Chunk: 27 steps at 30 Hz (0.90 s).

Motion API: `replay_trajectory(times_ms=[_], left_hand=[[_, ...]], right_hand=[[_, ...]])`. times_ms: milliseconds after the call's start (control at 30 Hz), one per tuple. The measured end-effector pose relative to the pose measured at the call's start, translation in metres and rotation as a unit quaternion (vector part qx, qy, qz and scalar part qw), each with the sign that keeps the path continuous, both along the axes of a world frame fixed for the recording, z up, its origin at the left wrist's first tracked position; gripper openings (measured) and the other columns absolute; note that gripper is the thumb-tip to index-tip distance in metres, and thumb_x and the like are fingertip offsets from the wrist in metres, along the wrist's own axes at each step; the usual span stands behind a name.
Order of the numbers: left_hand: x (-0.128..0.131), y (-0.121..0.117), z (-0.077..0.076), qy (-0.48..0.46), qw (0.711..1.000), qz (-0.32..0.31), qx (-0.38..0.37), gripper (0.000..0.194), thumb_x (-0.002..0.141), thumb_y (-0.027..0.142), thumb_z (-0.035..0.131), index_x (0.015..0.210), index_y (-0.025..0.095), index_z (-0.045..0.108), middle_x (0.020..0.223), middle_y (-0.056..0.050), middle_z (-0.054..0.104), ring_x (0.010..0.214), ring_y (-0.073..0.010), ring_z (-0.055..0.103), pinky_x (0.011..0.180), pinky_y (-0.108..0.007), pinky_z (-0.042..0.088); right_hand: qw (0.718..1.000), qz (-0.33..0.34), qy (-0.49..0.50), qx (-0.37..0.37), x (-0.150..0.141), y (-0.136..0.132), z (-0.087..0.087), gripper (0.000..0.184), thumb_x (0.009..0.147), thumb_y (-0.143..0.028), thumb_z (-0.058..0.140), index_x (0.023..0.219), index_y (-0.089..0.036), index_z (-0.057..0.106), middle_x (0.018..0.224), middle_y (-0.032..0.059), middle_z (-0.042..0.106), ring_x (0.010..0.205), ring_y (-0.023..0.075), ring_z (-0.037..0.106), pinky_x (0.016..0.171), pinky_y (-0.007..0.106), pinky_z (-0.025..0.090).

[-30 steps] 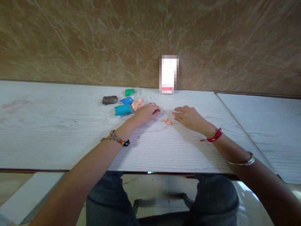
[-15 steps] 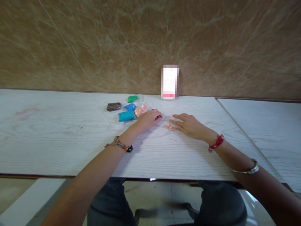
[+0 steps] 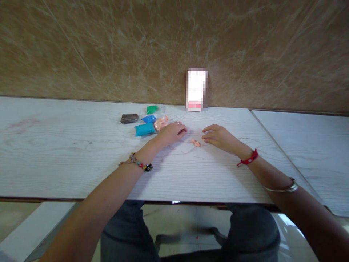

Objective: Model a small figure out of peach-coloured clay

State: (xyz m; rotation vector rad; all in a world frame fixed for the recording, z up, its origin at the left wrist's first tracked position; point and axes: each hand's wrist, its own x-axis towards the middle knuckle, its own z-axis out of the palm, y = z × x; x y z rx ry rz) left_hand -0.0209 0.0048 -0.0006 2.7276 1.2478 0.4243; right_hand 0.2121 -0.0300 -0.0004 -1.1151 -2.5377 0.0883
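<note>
Two small lumps of peach clay [image 3: 196, 143] lie on the white wood-grain table, between and slightly nearer me than my hands. My left hand [image 3: 172, 133], with a ring on one finger, rests on the table with its fingers curled in toward the thumb. Whether anything is inside them is hidden. Just behind its knuckles sits a clear bag of peach clay [image 3: 161, 123], partly covered by the hand. On the other side, my right hand [image 3: 219, 138] hovers by the lumps, fingers stretched and apart, holding nothing.
Left of my left hand lie a teal packet [image 3: 144, 129], a blue packet [image 3: 149, 119], a green packet [image 3: 152, 109] and a brown block [image 3: 129, 118] in wrap. A phone [image 3: 196, 90] with a blurred screen leans against the marble wall [image 3: 109, 54]. A seam crosses the table at right.
My right hand reached left over the lumps, then drew back right, leaving them uncovered. My left hand stays put. The camera view dipped and rose slightly.
</note>
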Motion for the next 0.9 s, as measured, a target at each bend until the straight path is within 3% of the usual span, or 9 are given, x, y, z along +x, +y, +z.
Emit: replay_trajectory(times_ms=[133, 267, 600, 767, 900], left_hand=[[0.000, 0.001, -0.002, 0.003, 1.000, -0.002, 0.002, 0.025, 0.084, 0.022, 0.040, 0.089, 0.014, 0.063, 0.092, -0.007, 0.065, 0.085, -0.0160, 0.058, 0.076, -0.027, 0.043], [0.000, 0.001, -0.001, 0.001, 1.000, 0.000, 0.003, 0.026, 0.085, 0.023, 0.039, 0.093, 0.015, 0.063, 0.094, -0.007, 0.064, 0.089, -0.0164, 0.057, 0.077, -0.028, 0.042], [0.001, 0.001, 0.001, -0.011, 1.000, -0.014, -0.003, 0.023, 0.082, 0.019, 0.042, 0.091, 0.013, 0.063, 0.090, -0.007, 0.065, 0.083, -0.0146, 0.056, 0.074, -0.026, 0.041], [0.002, 0.002, 0.000, -0.015, 1.000, -0.014, -0.001, 0.024, 0.083, 0.020, 0.042, 0.091, 0.013, 0.064, 0.090, -0.007, 0.065, 0.084, -0.0147, 0.056, 0.075, -0.026, 0.041], [0.001, 0.003, -0.001, -0.013, 1.000, -0.016, 0.001, 0.024, 0.083, 0.020, 0.042, 0.092, 0.015, 0.063, 0.091, -0.005, 0.065, 0.085, -0.0141, 0.056, 0.076, -0.025, 0.041]], right_hand=[[0.999, -0.017, 0.045, 0.017, -0.003, 0.000, 0.001, 0.012, 0.078, -0.024, 0.059, 0.080, -0.019, 0.070, 0.097, 0.0075, 0.065, 0.093, 0.0199, 0.058, 0.082, 0.037, 0.046], [0.999, -0.044, -0.013, 0.029, -0.006, -0.001, 0.003, 0.019, 0.081, -0.028, 0.056, 0.081, -0.018, 0.071, 0.097, 0.0102, 0.065, 0.090, 0.0221, 0.058, 0.080, 0.039, 0.044], [0.995, 0.029, -0.085, 0.031, -0.001, -0.008, 0.008, 0.030, 0.089, -0.029, 0.043, 0.101, -0.018, 0.068, 0.110, 0.0099, 0.063, 0.099, 0.0212, 0.056, 0.082, 0.035, 0.043], [0.991, 0.001, -0.126, 0.048, 0.000, -0.013, 0.015, 0.035, 0.091, -0.030, 0.037, 0.107, -0.018, 0.065, 0.127, 0.0106, 0.052, 0.107, 0.0259, 0.053, 0.085, 0.042, 0.041], [0.990, 0.045, -0.127, 0.036, 0.002, -0.015, 0.017, 0.032, 0.089, -0.034, 0.041, 0.108, -0.024, 0.065, 0.132, 0.0077, 0.049, 0.108, 0.0247, 0.052, 0.087, 0.041, 0.041]])
